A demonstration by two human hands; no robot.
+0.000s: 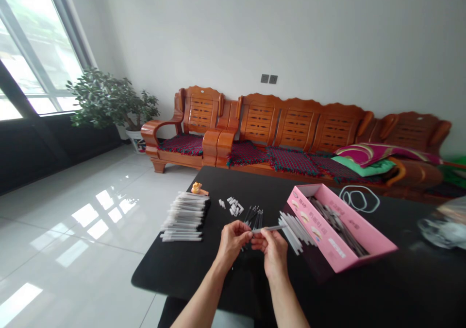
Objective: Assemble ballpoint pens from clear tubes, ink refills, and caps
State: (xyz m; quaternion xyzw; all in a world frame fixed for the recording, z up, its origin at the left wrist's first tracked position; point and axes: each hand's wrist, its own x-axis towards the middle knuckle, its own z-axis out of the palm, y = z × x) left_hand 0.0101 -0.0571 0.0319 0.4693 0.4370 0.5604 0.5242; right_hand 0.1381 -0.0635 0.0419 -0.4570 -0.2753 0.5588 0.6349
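Over the middle of the black table, my left hand (pixel 233 238) and my right hand (pixel 274 251) meet at a slim, whitish translucent pen barrel (pixel 277 228). My right hand grips the barrel, whose far end sticks out to the right. At its left end, my left thumb and fingers are pinched together; the fingertips hide exactly what is joined there. Just beyond my hands lie thin dark pen refills (pixel 259 217) with pale points. Small white plugs or caps (pixel 235 207) are scattered behind them. Loose translucent barrels (pixel 294 235) lie right of my right hand.
Left, a row of pale pens (pixel 184 217) with dark ends lies by a small yellow figurine (pixel 197 188). A pink box (pixel 337 257) holding thin dark-grey pieces stands right, near a white cord loop (pixel 358 199) and a clear plastic bag (pixel 444 223). A wooden sofa (pixel 260 119) stands behind.
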